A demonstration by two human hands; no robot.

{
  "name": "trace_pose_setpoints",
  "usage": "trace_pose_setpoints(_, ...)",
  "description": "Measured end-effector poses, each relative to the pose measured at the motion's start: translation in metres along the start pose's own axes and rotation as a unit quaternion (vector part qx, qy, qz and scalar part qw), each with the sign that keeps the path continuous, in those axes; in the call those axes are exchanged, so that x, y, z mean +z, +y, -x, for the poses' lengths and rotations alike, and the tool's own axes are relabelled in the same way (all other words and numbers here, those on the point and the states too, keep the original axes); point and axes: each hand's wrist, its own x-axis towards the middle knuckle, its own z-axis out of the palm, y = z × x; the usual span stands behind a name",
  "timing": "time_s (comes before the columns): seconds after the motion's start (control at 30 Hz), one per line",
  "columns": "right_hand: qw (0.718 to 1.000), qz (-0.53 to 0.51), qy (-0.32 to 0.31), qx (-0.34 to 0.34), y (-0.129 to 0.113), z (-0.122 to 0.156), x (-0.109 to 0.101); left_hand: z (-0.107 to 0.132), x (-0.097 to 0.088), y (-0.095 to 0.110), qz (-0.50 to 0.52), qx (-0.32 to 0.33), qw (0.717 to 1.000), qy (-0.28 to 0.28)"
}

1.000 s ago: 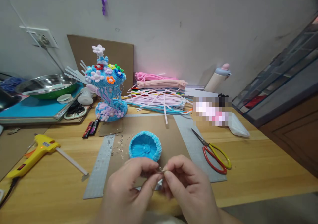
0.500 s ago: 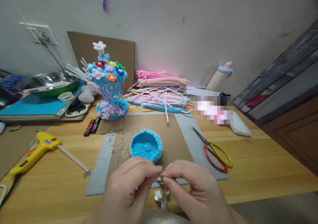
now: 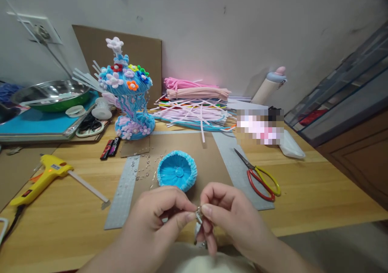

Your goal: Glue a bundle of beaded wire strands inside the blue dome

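My left hand [image 3: 162, 212] and my right hand [image 3: 233, 212] meet near the front edge of the table, each with thumb and forefinger pinched. Between the fingertips is a small shiny dangling piece [image 3: 198, 216], silvery and white, partly covered by the fingers. Its exact kind is too small to make out. The right hand's lower fingers curl behind its hanging end. Just beyond the hands lies a blue fuzzy bowl-shaped piece [image 3: 192, 175], hollow side showing. Clear beads [image 3: 141, 170] are scattered to its left on the cardboard sheet [image 3: 209, 156].
Scissors [image 3: 263, 182] lie right on the grey cutting mat [image 3: 119, 210]; a yellow glue gun [image 3: 41, 178] lies left. Behind stand a flowered blue pipe-cleaner ornament [image 3: 129, 87] and pipe-cleaner bundles [image 3: 197, 103]. A metal bowl [image 3: 51, 103] is back left, a bottle [image 3: 268, 87] back right.
The view has tilted down slightly. Both hands keep the shiny piece; the right hand has turned, and its lower fingers now reach down behind the dangling part.
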Motion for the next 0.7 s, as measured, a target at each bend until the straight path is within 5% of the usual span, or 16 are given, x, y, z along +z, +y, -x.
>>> trace_pose_setpoints(0.3, 0.999, -0.03, 0.021, -0.01, 0.008, -0.005, 0.004, 0.006, 0.0, -0.002, -0.06, 0.11, 0.989, -0.08)
trace_pose_setpoints(0.47, 0.993, -0.118, -0.002, -0.023, 0.005, 0.002, 0.005, 0.006, 0.001, 0.001, 0.046, -0.045, 0.998, -0.022)
trace_pose_setpoints(0.6, 0.992, -0.058, 0.006, -0.111, 0.006, 0.005, 0.003, 0.005, 0.004, 0.005, 0.249, -0.193, 0.949, -0.021)
trace_pose_setpoints(0.7, 0.99, -0.017, 0.006, -0.137, 0.007, 0.005, 0.001, 0.005, 0.005, 0.008, 0.302, -0.211, 0.929, -0.021)
